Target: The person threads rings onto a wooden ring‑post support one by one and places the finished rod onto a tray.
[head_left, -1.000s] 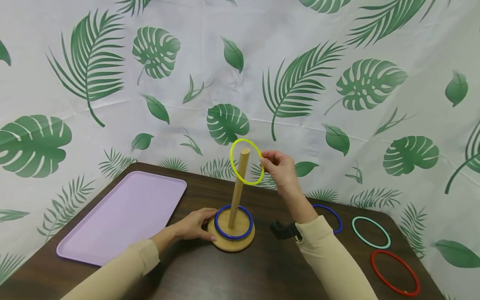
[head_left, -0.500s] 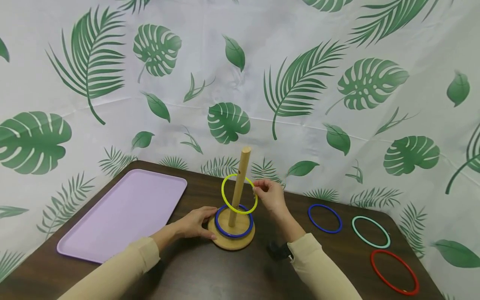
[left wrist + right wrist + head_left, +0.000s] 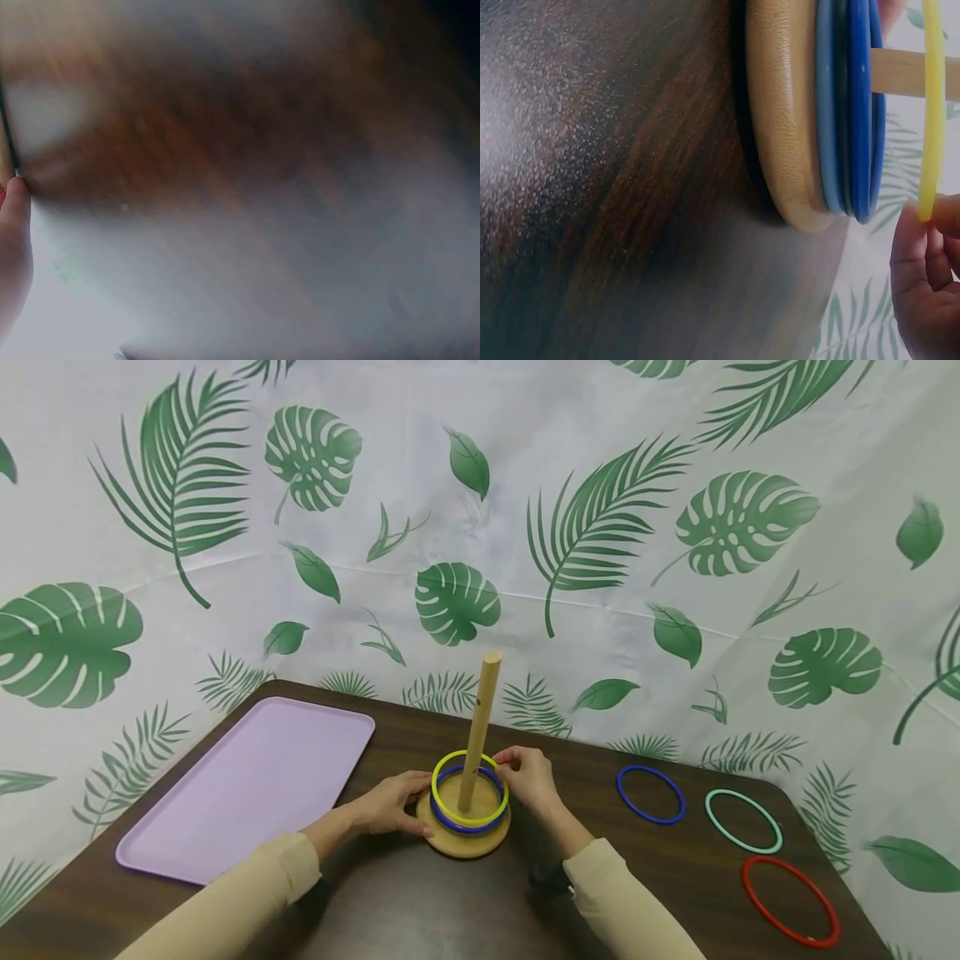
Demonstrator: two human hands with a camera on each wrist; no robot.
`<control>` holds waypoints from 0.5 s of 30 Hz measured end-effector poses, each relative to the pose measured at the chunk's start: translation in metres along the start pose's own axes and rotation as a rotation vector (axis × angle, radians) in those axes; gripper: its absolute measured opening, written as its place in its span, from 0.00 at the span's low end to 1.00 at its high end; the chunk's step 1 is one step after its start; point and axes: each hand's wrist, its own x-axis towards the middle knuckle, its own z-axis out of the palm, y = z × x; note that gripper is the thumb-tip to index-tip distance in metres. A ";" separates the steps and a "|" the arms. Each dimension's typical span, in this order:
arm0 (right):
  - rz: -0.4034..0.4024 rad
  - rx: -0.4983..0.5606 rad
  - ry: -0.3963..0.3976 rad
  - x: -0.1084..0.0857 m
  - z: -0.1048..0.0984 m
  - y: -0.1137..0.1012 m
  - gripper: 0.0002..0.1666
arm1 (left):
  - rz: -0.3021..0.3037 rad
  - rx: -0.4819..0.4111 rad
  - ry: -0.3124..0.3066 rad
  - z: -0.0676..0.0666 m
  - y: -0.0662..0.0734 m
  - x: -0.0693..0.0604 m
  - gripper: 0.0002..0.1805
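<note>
In the head view a wooden peg stand rises from the table, its peg (image 3: 483, 710) leaning slightly right over a round base (image 3: 465, 847). My left hand (image 3: 386, 806) grips the base's left edge, thumb in front and fingers behind. A yellow ring (image 3: 934, 120) encircles the lower peg, pinched at its right side by my right hand (image 3: 528, 778). Beneath it, a blue ring (image 3: 861, 135) lies around the peg, with a paler blue band against the base. The right wrist view shows a gap between yellow and blue. In the left wrist view only a finger (image 3: 15, 247) shows, against a blurred surface.
A lilac tray (image 3: 255, 777) lies on the left of the dark wooden table (image 3: 420, 910). To the right lie another blue ring (image 3: 618, 783), a mint ring (image 3: 780, 839) and a red ring (image 3: 836, 927). Behind the table hangs a leaf-patterned cloth (image 3: 570, 452).
My right hand has carried the yellow ring down along the peg, from around its top to just above the blue ring. My left hand has stayed at the base.
</note>
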 end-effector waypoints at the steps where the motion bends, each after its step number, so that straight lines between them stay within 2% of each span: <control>1: 0.002 -0.007 -0.003 0.000 0.001 0.001 0.04 | 0.004 0.005 0.002 0.000 0.000 0.000 0.43; 8: -0.014 -0.051 -0.010 0.000 0.002 -0.002 0.04 | -0.020 0.002 -0.003 0.000 0.001 0.000 0.43; 15: 0.006 -0.094 0.005 0.001 0.005 0.000 0.04 | -0.054 -0.012 -0.009 0.000 0.001 0.000 0.45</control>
